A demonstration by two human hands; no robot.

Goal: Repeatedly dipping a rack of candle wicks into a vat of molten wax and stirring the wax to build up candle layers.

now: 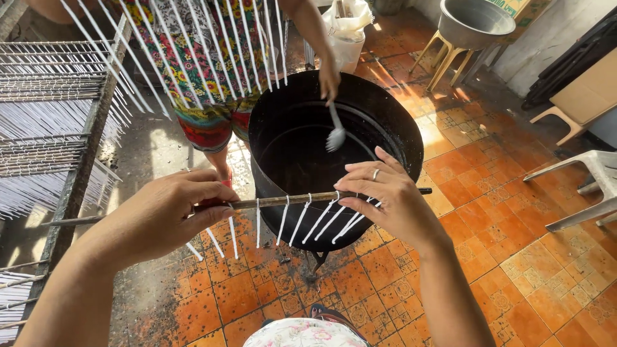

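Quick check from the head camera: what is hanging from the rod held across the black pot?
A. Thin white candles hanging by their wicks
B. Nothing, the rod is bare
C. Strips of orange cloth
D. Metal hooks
A: the rod, gripped by the left hand and right hand in front of the black pot, carries a row of thin white candles dangling below it.

floor: orange tiles | on it: black pot, white chair
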